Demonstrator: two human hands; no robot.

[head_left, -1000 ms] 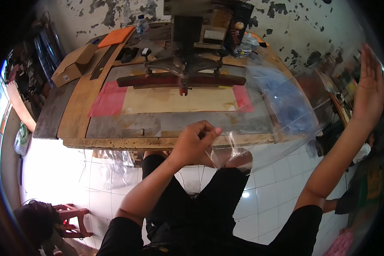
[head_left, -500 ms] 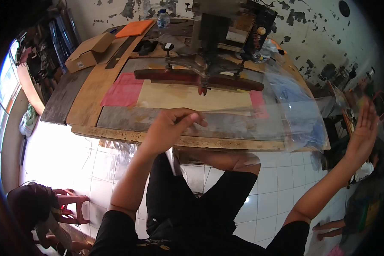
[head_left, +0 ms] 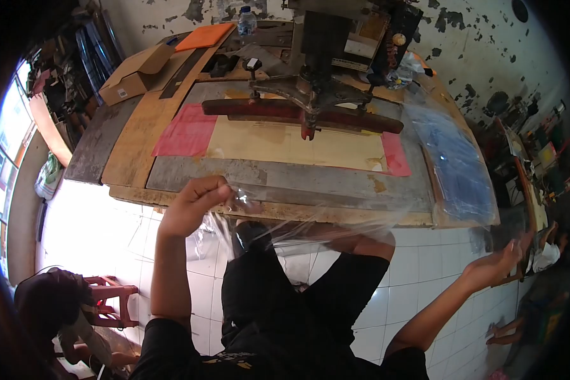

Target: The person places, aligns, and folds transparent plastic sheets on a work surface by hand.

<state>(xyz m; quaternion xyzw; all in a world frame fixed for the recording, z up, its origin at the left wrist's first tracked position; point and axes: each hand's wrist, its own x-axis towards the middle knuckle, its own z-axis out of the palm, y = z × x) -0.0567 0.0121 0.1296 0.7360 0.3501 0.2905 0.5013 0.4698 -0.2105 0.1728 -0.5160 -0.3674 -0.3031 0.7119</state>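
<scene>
A clear plastic sheet (head_left: 297, 233) hangs across the front edge of the worktable (head_left: 285, 209). My left hand (head_left: 193, 204) pinches its left end between thumb and fingers. Out to the right, beyond the table corner, my right hand (head_left: 497, 263) has its fingers partly curled; what it holds, if anything, is too blurred to tell. Under the dark red bar (head_left: 266, 112) of the press lies a cream sheet (head_left: 278, 144) with pink pieces (head_left: 187, 132) at its ends. Bluish clear plastic sheets (head_left: 456, 168) lie on the table's right side.
A cardboard box (head_left: 130, 81), an orange folder (head_left: 206, 36) and a water bottle (head_left: 247, 22) stand or lie at the back left. A red stool (head_left: 114, 301) and a seated person (head_left: 60, 310) are at the lower left. Another person's feet (head_left: 506, 332) show at the right.
My left hand has moved left and down with the plastic. My right hand has come down from its raised, flat position, and its fingers have curled. The sheet now hangs lower, across the front edge.
</scene>
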